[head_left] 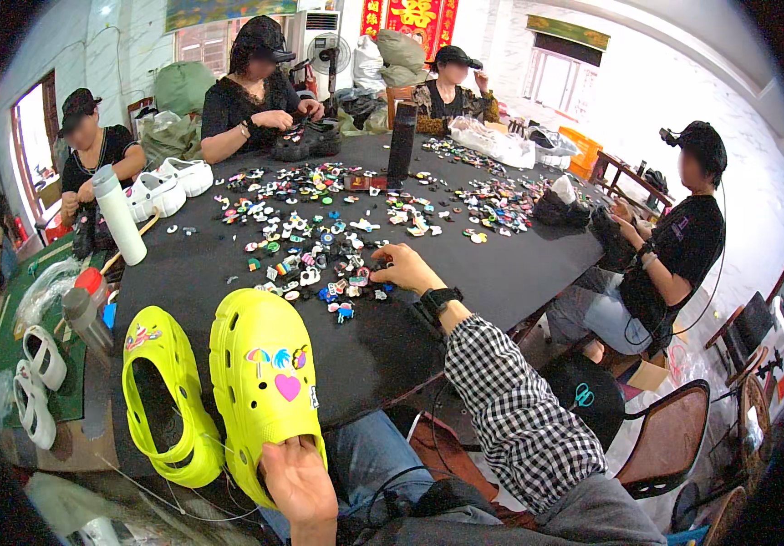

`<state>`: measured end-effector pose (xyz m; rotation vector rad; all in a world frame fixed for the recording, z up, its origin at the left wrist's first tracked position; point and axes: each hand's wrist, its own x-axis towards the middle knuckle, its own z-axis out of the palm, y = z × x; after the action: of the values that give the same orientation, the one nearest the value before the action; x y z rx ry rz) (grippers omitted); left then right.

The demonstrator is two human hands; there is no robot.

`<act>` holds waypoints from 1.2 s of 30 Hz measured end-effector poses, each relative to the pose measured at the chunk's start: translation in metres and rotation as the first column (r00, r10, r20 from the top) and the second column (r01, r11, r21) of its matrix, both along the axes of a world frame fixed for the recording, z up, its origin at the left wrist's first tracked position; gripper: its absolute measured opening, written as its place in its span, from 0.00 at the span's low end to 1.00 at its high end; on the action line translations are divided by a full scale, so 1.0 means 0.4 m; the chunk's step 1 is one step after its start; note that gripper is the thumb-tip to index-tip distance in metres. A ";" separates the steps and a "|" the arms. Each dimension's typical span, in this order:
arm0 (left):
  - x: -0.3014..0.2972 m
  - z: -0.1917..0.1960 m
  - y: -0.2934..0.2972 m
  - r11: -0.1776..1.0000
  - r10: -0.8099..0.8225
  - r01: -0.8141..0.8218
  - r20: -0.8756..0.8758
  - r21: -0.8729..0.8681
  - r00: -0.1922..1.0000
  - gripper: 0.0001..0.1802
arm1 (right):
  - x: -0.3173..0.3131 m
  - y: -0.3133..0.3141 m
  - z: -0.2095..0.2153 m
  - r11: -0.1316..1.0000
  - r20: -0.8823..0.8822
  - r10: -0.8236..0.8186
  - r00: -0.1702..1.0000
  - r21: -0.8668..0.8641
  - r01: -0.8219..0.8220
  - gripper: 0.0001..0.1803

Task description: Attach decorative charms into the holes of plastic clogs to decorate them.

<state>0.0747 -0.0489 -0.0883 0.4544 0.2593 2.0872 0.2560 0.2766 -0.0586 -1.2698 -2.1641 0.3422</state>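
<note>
- While the left hand (296,482) is gripping the heel end of the yellow-green clog (264,387), fingers closed over its rim, the shoe is lying toe-away on the near edge of the black table (192,273).
- Left of that clog, its pair, the second yellow-green clog (162,396), is lying just beside it, sole side showing, a small charm near its toe; whether it is carrying more, I cannot tell.
- On the held clog's upper, a few charms are already sitting: an umbrella, a palm, a pink heart (287,387), one small piece nearer the side. Judging by that, decorating is partly done; most holes are looking bare.
- Beyond the held clog, toward mid-table, the charm pile (337,246) is spreading wide.
- Right of the clog, the right hand (403,268), watch on wrist, is resting fingers-down on the pile's near edge, pinching or sorting small pieces; what exactly it is gripping, I cannot tell.
- Around the table's far side, other people are working on white clogs (169,182).
</note>
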 end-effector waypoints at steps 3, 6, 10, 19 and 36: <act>-0.002 -0.008 0.000 1.000 -0.006 0.006 0.004 0.028 1.000 0.26 | -0.013 -0.011 0.014 0.994 -0.066 -0.061 0.996 -0.090 0.055 0.20; 0.001 0.003 -0.001 1.000 -0.005 0.005 0.001 0.012 1.000 0.26 | -0.009 -0.001 0.013 0.988 -0.179 -0.111 0.977 -0.130 0.089 0.17; -0.002 -0.001 -0.002 1.000 -0.002 0.001 0.012 0.006 1.000 0.26 | -0.001 -0.001 0.008 0.983 -0.272 -0.173 0.947 -0.111 0.147 0.13; -0.001 -0.006 0.003 1.000 -0.009 0.009 0.008 0.019 1.000 0.27 | 0.043 0.025 -0.014 0.967 -0.013 -0.236 0.972 -0.101 0.233 0.08; 0.005 0.014 -0.001 0.999 -0.017 0.019 0.048 -0.041 0.999 0.25 | -0.002 0.030 -0.016 0.975 -0.094 -0.217 0.972 0.026 0.220 0.08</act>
<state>0.0769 -0.0495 -0.0827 0.3798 0.2691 2.0690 0.2553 0.2885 -0.0649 -1.4282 -1.9241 0.2633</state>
